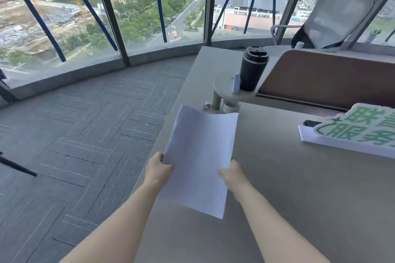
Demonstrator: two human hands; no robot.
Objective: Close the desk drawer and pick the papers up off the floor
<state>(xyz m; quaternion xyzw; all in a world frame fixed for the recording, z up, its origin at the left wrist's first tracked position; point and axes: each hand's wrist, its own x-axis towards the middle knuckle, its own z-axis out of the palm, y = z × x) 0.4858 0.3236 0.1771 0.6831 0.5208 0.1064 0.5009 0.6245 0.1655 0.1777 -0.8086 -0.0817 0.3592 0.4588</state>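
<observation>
A stack of white papers [201, 156] is held above the left part of the grey desk [299, 198]. My left hand [157, 170] grips the stack's left edge, and my right hand [234, 174] grips its right edge. The sheets tilt away from me, their far end near a small round shelf. The desk drawer is not in view. No papers show on the grey carpet floor [74, 134].
A dark travel mug [253, 68] stands on a small round raised shelf [226, 89]. A white-and-green sign [354, 132] and a black phone [311, 123] lie at the right. A brown divider [320, 79], a mesh chair [333, 17] and floor-to-ceiling windows lie beyond.
</observation>
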